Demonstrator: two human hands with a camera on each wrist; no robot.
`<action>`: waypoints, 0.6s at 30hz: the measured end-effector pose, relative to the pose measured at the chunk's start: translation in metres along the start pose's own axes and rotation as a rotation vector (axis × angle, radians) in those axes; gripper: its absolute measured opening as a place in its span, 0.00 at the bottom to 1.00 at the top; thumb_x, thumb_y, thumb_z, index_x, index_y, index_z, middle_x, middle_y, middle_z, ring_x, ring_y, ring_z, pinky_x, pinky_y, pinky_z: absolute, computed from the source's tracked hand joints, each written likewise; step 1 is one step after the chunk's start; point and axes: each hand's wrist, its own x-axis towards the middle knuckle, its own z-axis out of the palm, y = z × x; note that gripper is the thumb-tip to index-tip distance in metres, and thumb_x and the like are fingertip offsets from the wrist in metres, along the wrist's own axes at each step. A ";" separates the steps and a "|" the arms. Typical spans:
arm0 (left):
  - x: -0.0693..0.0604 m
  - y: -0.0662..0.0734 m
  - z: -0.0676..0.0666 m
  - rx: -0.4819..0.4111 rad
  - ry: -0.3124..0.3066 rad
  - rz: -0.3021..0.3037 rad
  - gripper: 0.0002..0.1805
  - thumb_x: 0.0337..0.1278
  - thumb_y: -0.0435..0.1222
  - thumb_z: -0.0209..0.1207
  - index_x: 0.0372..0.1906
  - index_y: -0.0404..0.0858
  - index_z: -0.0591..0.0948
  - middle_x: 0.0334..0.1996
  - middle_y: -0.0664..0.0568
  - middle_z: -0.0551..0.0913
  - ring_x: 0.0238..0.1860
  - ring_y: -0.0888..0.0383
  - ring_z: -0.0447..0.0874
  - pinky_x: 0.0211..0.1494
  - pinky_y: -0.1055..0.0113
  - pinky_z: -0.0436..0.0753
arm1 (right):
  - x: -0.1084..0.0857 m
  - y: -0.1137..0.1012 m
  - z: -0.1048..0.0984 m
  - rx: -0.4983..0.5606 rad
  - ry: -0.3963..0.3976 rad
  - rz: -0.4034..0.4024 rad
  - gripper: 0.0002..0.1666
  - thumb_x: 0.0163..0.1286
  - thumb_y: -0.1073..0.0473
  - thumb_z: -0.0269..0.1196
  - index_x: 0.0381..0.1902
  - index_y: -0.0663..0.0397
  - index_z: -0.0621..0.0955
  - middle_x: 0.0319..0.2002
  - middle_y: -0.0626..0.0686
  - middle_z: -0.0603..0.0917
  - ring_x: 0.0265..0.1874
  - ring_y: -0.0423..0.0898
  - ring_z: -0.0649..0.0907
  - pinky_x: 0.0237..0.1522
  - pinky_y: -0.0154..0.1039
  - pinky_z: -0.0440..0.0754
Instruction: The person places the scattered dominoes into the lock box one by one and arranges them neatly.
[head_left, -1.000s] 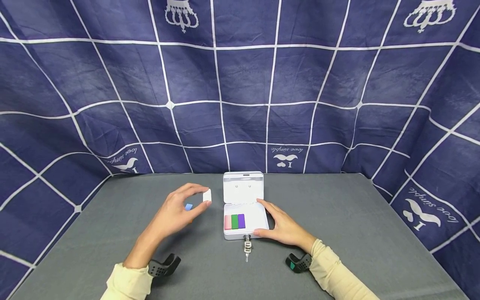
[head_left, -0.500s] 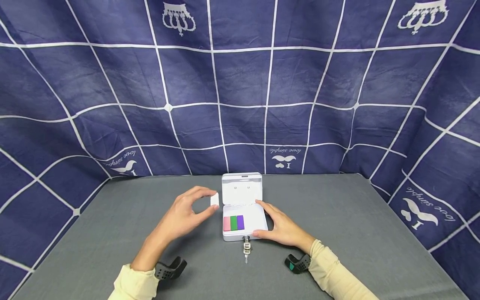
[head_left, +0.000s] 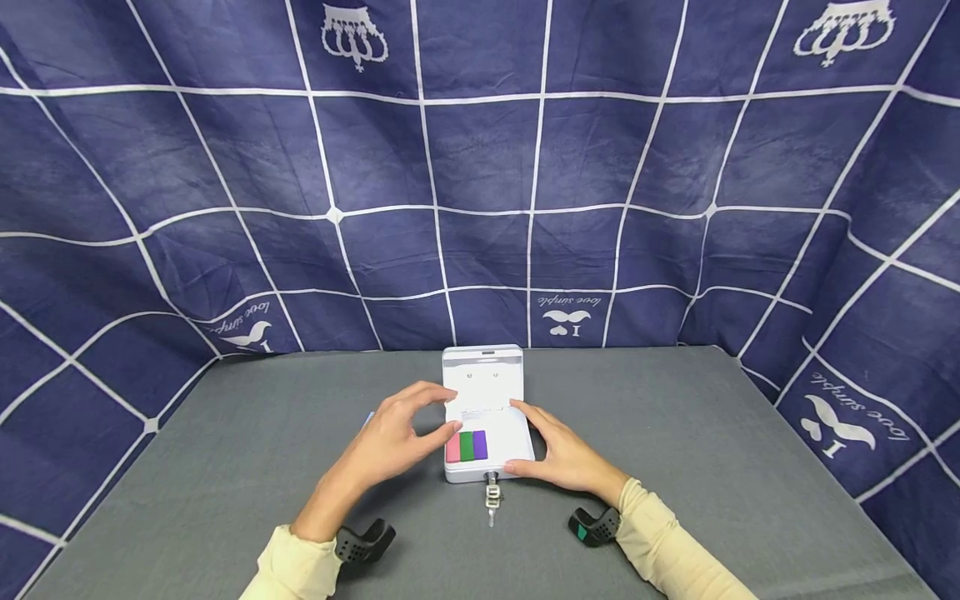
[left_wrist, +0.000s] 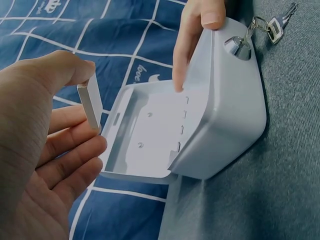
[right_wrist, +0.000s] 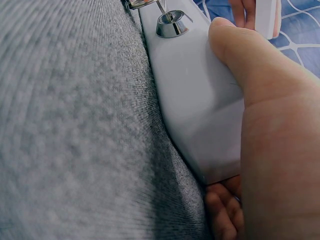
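A white metal box (head_left: 467, 476) stands on the table with its lid (head_left: 495, 359) raised at the back. Inside, at the left, lie a pink block (head_left: 453, 450), a green block (head_left: 467, 446) and a purple block (head_left: 480, 445) side by side. The left hand (head_left: 393, 437) is over the box's left edge; in the left wrist view it pinches a thin white block (left_wrist: 91, 102) between thumb and fingers. The right hand (head_left: 568, 454) holds the box's right side, its thumb at the front rim and a finger near the hinge.
A key ring with keys (head_left: 492, 500) hangs from the lock on the box's front. Part of a blue piece (head_left: 369, 417) shows behind the left hand. Grey cloth (head_left: 675, 417) covers the table, and a blue curtain with white lines (head_left: 480, 167) rises behind it.
The left hand has moved right with the white block, from beside the box to over its left edge. The right hand stays on the box.
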 end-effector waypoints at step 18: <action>0.007 0.005 0.017 -0.031 -0.047 0.011 0.21 0.58 0.42 0.73 0.54 0.38 0.86 0.51 0.55 0.86 0.54 0.57 0.85 0.59 0.55 0.83 | 0.000 -0.001 -0.001 0.003 -0.006 -0.002 0.58 0.61 0.32 0.72 0.82 0.41 0.60 0.75 0.54 0.70 0.73 0.56 0.71 0.71 0.60 0.69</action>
